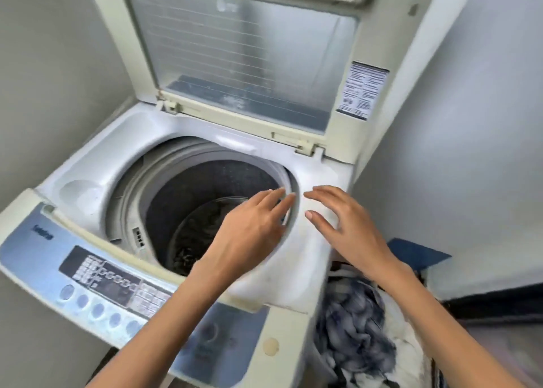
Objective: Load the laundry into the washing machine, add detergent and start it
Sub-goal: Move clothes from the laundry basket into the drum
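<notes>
- Our left hand (252, 226) hangs over the right rim of the drum (211, 193), fingers straight and close together, holding nothing.
- Our right hand (346, 226) is just beside it, over the white top deck of the washing machine (138, 140), fingers spread and relaxed, also holding nothing; we cannot tell whether it touches the deck.
- The laundry (361, 323), a heap of blue-and-white and white cloth, lies low at the machine's right side, under our right forearm and well apart from both hands.
- The lid (244, 58) stands raised behind the drum.
- Something dark lies at the drum's bottom; it is too blurred to make out.
- The control panel (97, 281) runs along the near edge, left of our left forearm.
</notes>
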Motion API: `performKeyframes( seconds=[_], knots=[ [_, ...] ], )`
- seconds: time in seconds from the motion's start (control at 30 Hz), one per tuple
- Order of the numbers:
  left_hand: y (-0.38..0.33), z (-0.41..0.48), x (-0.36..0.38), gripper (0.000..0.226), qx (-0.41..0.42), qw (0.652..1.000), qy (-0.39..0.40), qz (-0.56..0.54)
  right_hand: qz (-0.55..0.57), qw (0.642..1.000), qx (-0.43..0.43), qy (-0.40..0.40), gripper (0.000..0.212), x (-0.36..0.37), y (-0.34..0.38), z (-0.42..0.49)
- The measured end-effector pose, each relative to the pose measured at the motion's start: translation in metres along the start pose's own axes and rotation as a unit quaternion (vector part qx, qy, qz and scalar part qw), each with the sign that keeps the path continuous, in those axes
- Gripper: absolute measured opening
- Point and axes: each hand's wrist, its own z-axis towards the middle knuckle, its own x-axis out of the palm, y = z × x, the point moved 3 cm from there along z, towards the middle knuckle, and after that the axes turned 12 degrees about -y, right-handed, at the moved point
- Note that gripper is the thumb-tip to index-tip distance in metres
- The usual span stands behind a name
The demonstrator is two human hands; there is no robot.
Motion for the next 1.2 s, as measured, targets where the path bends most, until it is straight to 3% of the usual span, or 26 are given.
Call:
performKeyframes(
  seconds=[0.17,0.37,0.6,0.77,0.83,0.97,1.2],
  knots=[
    [-0.082,0.010,0.031,0.063,0.072,0.997,0.029,-0.021,-0.007,0.998,0.057,-0.022,0.033,-0.045,-0.061,-0.055],
    [-0.173,0.004,0.084,0.053,0.094,0.991,0.062,-0.073,-0.033,0.993,0.111,-0.005,0.035,-0.071,-0.147,-0.130],
    [-0.203,-0.077,0.265,0.058,-0.043,0.951,0.280,-0.121,-0.058,0.965,0.215,0.136,0.044,-0.015,-0.271,-0.239],
    [-0.195,-0.146,0.365,0.071,-0.108,0.913,0.390,-0.053,-0.073,0.932,0.272,0.228,0.061,0.049,-0.338,-0.293],
    [-0.189,-0.165,0.395,0.078,-0.167,0.899,0.404,-0.041,-0.084,0.924,0.277,0.249,0.066,0.075,-0.359,-0.304],
    [-0.177,-0.195,0.441,0.105,-0.366,0.842,0.393,-0.060,-0.110,0.913,0.290,0.267,0.074,0.116,-0.402,-0.313],
    [-0.157,-0.230,0.499,0.124,-0.450,0.823,0.337,-0.085,-0.152,0.918,0.242,0.275,0.100,0.165,-0.464,-0.289]
  ],
)
